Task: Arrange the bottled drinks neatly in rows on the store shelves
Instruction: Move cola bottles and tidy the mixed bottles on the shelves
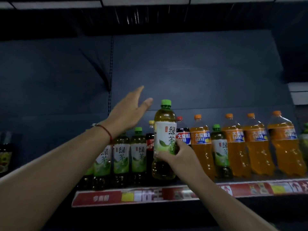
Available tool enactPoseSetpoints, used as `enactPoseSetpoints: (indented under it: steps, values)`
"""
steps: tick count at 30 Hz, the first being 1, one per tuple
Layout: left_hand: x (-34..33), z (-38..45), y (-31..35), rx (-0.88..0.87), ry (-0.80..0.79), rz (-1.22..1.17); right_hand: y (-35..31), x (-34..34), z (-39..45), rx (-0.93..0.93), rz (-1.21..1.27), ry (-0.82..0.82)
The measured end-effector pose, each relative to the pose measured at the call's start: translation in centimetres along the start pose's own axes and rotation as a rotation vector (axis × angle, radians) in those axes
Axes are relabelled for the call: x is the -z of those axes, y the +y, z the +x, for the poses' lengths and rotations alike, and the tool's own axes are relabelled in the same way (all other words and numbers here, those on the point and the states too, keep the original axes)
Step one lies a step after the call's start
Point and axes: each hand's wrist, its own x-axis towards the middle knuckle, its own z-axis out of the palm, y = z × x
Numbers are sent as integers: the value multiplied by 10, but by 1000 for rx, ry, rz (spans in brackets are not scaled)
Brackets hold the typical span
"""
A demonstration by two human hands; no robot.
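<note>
In the head view, a green tea bottle is held upright, its long axis vertical, by the right hand at the shelf front. The matching green tea row lies just left. The left hand is spread wide, empty, raised above that row.

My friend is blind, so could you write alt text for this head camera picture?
A person's right hand grips a green tea bottle at a store shelf, while the open left hand reaches above more green tea bottles. Orange soda bottles stand in a row to the right.
</note>
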Motion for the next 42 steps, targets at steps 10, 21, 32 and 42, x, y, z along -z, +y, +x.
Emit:
enactPoseSetpoints:
  steps: [10,21,32,42]
  values:
    - [-87,58,-37,5,-592,519,44,23,22,-64,-46,39]
    - [-106,40,-46,99,-489,217,75,32,19,-115,-61,42]
    - [-39,19,-24,-102,91,-150,60,28,1,-94,-22,-6]
    - [45,-60,-22,-86,338,-371,50,-5,10,-52,-24,-35]
